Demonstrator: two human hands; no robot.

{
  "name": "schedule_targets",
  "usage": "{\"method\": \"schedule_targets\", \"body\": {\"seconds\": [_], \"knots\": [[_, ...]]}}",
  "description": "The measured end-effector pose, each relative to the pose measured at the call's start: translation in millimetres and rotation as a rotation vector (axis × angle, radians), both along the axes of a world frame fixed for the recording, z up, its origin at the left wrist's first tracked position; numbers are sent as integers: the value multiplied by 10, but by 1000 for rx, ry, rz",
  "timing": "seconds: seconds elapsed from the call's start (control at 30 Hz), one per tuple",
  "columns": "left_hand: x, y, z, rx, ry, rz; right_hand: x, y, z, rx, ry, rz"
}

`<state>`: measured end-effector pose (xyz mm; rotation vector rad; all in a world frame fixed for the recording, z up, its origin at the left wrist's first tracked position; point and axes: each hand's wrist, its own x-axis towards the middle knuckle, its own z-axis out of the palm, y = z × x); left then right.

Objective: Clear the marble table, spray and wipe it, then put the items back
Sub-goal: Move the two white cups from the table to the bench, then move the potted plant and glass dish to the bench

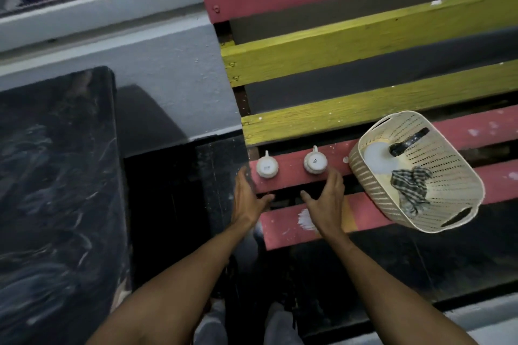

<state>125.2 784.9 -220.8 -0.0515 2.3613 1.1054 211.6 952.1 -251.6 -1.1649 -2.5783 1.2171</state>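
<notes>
Two white cups stand upside down on a red slat of the bench (291, 179): the left cup (267, 167) and the right cup (315, 162). My left hand (248, 196) hovers open just below and left of the left cup, fingers spread. Below the right cup is my right hand (326, 196), open too, with its fingertips close to the cup. Neither hand touches a cup. The black marble table (53, 190) fills the left side, its visible top bare.
A cream perforated basket (437, 199) sits on the bench at right, holding a white plate, a dark object and a checked cloth (409, 186). Yellow and red slats form the bench back. A grey ledge runs behind the table. Dark floor lies between table and bench.
</notes>
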Motion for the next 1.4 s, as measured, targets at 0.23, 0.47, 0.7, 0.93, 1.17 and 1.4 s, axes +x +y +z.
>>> {"method": "schedule_targets", "body": {"seconds": [0.23,0.47,0.7,0.93,1.17,1.4], "knots": [[155,-784,1037,12,64,-28,149,-985,1097,86,5,32],[259,-2114,1828,140,240,88,40,-2216,1934,36,240,204],[303,-3936,2185,202,346,199,-163,-3861,2383,67,301,322],[211,-5630,2374,168,370,314,-416,-5453,2671,-23,335,471],[-167,-6435,2463,141,346,410,-810,-6155,2712,-106,287,570],[-646,-6925,2398,53,340,378,-948,-6749,2474,-162,205,656]]}}
